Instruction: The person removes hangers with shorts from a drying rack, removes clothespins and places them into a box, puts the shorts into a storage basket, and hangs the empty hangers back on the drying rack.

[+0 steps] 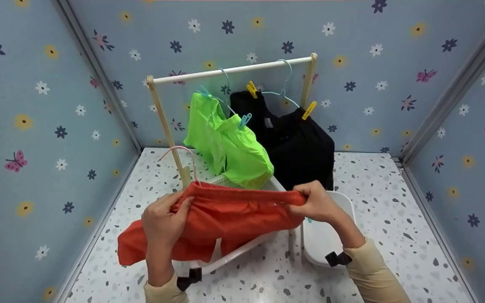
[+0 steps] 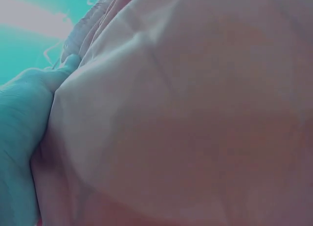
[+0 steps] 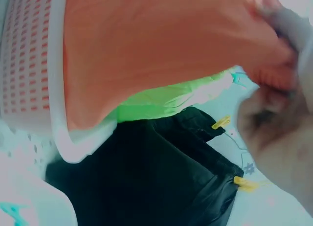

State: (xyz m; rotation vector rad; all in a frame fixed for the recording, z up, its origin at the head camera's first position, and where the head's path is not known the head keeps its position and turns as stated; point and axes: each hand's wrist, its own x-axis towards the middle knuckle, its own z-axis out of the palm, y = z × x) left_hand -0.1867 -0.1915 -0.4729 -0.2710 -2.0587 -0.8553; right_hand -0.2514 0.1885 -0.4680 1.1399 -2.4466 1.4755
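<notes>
A pair of red shorts (image 1: 234, 223) is stretched by its waistband between both hands, above a white basket. My left hand (image 1: 164, 219) grips the left end of the waistband, thumb on the near side. At the right end, my right hand (image 1: 316, 202) pinches the band. A pink hanger (image 1: 183, 148) shows its hook above the band near my left hand; its lower part is hidden by the cloth. The left wrist view is mostly filled by the shorts (image 2: 186, 108), with the left hand (image 2: 29, 103) at the edge.
Behind, a rack with a white rail (image 1: 246, 68) carries green shorts (image 1: 234, 147) on a hanger with blue clips and a black garment (image 1: 301, 147) with yellow clips. The white basket (image 3: 57, 79) stands under the red shorts. A small white tray (image 1: 322, 244) with blue pieces lies right.
</notes>
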